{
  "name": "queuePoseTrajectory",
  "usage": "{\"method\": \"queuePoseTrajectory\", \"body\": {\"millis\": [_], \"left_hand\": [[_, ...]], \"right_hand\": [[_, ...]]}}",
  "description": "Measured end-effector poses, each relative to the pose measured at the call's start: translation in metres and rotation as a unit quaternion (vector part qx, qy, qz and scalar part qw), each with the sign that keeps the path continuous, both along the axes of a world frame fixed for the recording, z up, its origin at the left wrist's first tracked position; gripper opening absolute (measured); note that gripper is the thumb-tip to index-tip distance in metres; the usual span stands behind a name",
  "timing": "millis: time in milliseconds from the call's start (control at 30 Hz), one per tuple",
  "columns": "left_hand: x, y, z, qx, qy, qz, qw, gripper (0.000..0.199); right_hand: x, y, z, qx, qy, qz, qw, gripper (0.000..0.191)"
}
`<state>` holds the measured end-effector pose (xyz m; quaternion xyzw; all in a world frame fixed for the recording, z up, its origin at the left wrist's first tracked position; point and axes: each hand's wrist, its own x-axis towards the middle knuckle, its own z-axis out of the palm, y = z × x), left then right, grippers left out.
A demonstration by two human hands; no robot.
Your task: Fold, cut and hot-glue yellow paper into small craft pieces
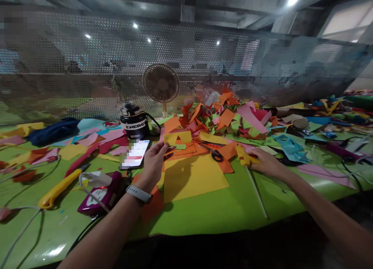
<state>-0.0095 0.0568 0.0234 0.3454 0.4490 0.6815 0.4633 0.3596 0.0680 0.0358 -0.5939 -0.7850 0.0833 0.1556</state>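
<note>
My left hand (154, 162), with a watch on its wrist, has its fingers pinched together. At its fingertips is a small green paper strip (181, 147). My right hand (264, 162) is closed around a yellow hot glue gun (242, 155), whose tip points away from me. A long pale glue stick (258, 193) trails from its back toward the table edge. Between my hands lies a sheet of yellow paper (195, 179). Black-handled scissors (217, 155) rest on orange paper scraps just beyond it.
A heap of coloured paper scraps (224, 117) lies at the back. A fan (161, 83) stands behind a black bottle (134, 123). To the left are a phone (140, 154), a purple power strip (100, 195) with cables, and a yellow-handled tool (60, 189).
</note>
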Motion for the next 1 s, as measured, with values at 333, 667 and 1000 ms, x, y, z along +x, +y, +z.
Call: {"method": "queuePoseTrajectory", "body": {"millis": [333, 667, 1000], "left_hand": [[-0.002, 0.001, -0.001, 0.003, -0.017, -0.005, 1.000, 0.036], [-0.001, 0.000, 0.002, 0.003, -0.019, -0.006, 1.000, 0.037], [-0.003, 0.001, -0.001, 0.005, -0.009, 0.005, 1.000, 0.037]], "right_hand": [[0.017, 0.004, -0.008, -0.017, 0.003, 0.037, 0.999, 0.046], [0.008, -0.003, 0.007, 0.077, -0.046, 0.022, 0.996, 0.047], [-0.109, 0.007, -0.012, 0.007, -0.062, 0.201, 0.978, 0.071]]}}
